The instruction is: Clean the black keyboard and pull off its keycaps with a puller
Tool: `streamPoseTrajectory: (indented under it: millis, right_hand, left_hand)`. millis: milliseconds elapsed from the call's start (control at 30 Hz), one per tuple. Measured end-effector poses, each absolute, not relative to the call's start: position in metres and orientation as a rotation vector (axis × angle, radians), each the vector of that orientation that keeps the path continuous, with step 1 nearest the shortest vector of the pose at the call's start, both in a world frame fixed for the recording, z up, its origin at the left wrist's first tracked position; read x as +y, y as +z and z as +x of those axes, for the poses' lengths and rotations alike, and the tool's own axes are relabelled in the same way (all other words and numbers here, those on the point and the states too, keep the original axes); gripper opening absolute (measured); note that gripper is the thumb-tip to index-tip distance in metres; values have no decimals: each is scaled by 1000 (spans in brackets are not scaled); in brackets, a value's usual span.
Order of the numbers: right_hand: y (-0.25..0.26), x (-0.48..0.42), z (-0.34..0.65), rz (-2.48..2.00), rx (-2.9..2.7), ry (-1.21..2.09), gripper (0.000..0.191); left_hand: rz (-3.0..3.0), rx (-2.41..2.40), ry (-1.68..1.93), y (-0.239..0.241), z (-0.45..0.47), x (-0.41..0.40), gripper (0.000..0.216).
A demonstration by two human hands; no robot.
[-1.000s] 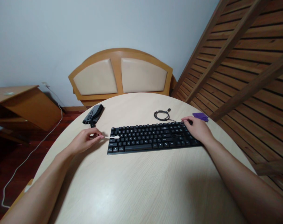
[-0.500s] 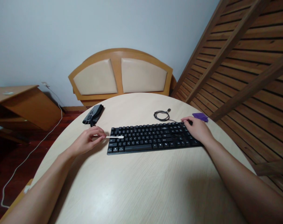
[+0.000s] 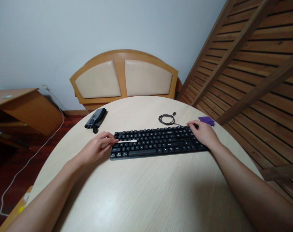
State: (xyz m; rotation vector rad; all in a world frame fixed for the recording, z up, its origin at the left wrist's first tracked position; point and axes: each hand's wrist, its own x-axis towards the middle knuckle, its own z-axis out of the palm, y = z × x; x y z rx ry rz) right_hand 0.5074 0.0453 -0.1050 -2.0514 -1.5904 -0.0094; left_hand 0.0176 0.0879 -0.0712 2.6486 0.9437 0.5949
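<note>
A black keyboard [image 3: 156, 143] lies across the middle of a round pale wooden table [image 3: 141, 190]. My left hand [image 3: 97, 149] sits at the keyboard's left end, fingers pinched on a thin white stick [image 3: 127, 140] whose tip lies flat on an upper row of keys. My right hand [image 3: 203, 133] rests palm down on the keyboard's right end, fingers curled over its far corner. The keyboard's black cable [image 3: 167, 119] lies coiled just behind it.
A dark folded pouch [image 3: 95, 118] lies at the table's far left. A purple object [image 3: 206, 120] sits by the right edge. Behind the table stands a wooden headboard [image 3: 123, 79]; a slatted wooden frame [image 3: 252, 74] leans at right. A low cabinet [image 3: 21, 108] and white cord [image 3: 28, 161] are left.
My left hand has slid to the right along the keyboard, carrying the white stick's tip further across the upper keys. My right hand has stayed in place.
</note>
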Motion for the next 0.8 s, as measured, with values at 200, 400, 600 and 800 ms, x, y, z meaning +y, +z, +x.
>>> streamPoseTrajectory:
  millis: [200,400,600,800]
  right_hand:
    - [-105,45,507,-2060,-1586,5,31]
    - [-104,45,507,-2060,-1590,24,31]
    - [-103,45,506,-2055,-1584,38,32]
    - [-104,45,507,-2040,-1580,53,31]
  left_hand:
    - [2708,947,587,-75,29,81,31]
    - [2803,911,550,-74,37,74,38]
    - [2867,883,532,-73,45,68,52]
    - [2897,866,632,-77,51,65,49]
